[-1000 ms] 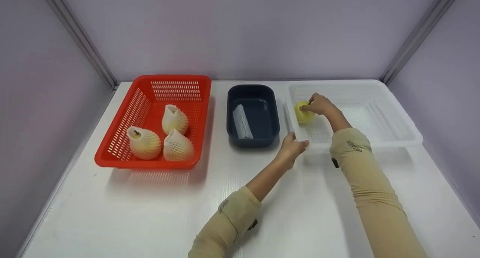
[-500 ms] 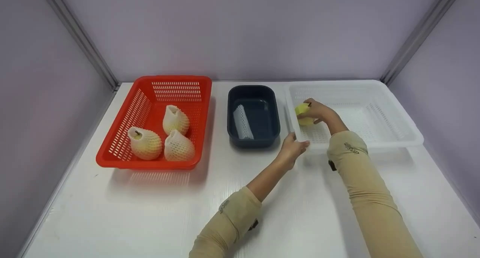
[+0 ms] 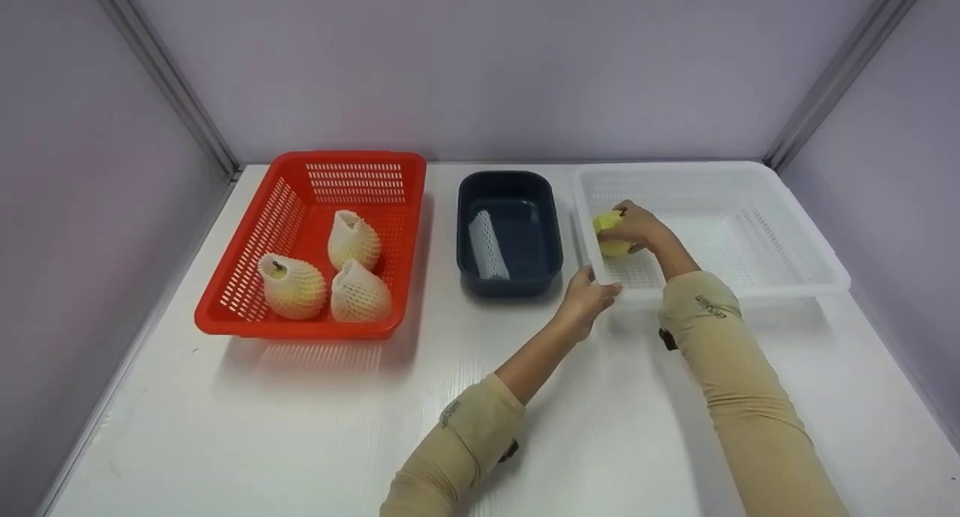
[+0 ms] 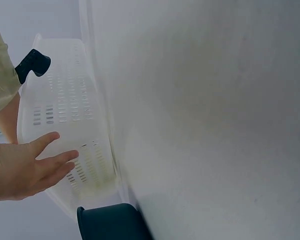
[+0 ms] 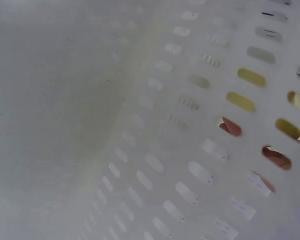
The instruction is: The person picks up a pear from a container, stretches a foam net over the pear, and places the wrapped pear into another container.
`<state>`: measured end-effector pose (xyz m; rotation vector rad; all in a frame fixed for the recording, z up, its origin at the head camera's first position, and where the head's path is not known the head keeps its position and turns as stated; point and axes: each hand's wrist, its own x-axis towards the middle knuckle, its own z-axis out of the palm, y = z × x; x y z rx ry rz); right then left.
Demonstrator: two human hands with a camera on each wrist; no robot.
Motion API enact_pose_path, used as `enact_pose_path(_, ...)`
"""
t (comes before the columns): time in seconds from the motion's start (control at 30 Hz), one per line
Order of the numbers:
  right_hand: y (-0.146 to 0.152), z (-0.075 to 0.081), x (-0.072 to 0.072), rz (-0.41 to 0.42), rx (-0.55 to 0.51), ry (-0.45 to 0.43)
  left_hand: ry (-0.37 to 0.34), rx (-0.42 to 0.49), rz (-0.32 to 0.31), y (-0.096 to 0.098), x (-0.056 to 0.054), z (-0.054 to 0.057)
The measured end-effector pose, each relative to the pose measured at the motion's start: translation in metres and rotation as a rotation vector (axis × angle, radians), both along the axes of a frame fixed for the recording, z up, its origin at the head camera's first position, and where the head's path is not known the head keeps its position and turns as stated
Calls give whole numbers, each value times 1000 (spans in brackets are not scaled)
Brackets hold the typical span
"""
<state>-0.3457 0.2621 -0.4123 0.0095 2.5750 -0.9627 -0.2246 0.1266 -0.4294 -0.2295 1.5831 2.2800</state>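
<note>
In the head view, a yellow pear [image 3: 616, 248] with a dark stem sits inside the left end of a white slotted basket [image 3: 750, 288]. My right hand [image 3: 639, 228] holds it from above, fingers curled over its right side. At the basket's front left corner is my left hand [image 3: 585, 301], touching the outside with spread fingers. The left wrist view shows those fingers extended along the basket wall. Through the slots in the right wrist view, patches of the yellow pear [image 5: 251, 77] and bits of the hand show; the grip itself is mostly hidden there.
A navy box [image 3: 534, 254] with a white foam net sleeve [image 3: 487, 247] inside stands left of the white basket. Further left, a red slotted basket [image 3: 304, 327] contains three pears [image 3: 294, 288] in foam nets. Upright panels border the white table [image 3: 315, 427] behind and at the sides.
Over the last second my right hand has shifted slightly down and toward the left on the pear, its fingers lower around it. My left hand has stayed at the basket's corner.
</note>
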Motion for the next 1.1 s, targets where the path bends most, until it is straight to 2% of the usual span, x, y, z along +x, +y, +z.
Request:
enact_pose_path(0.27,5,4,11,-62,37,33,-1,6,-11,2,4,-1)
enact_pose_path(0.4,11,10,20,-66,10,48,-6,11,-16,1,5,0)
enact_pose_path(0.67,10,22,31,-98,9,152,6,4,-10,1,3,1)
enact_pose_path(0.83,6,28,39,-110,9,183,6,-5,7,1,3,0)
enact_pose_path(0.97,4,34,49,-119,-4,218,41,-52,23,0,5,-2)
enact_pose_path(1.1,3,41,60,-126,-23,252,89,-86,10,-4,6,-5)
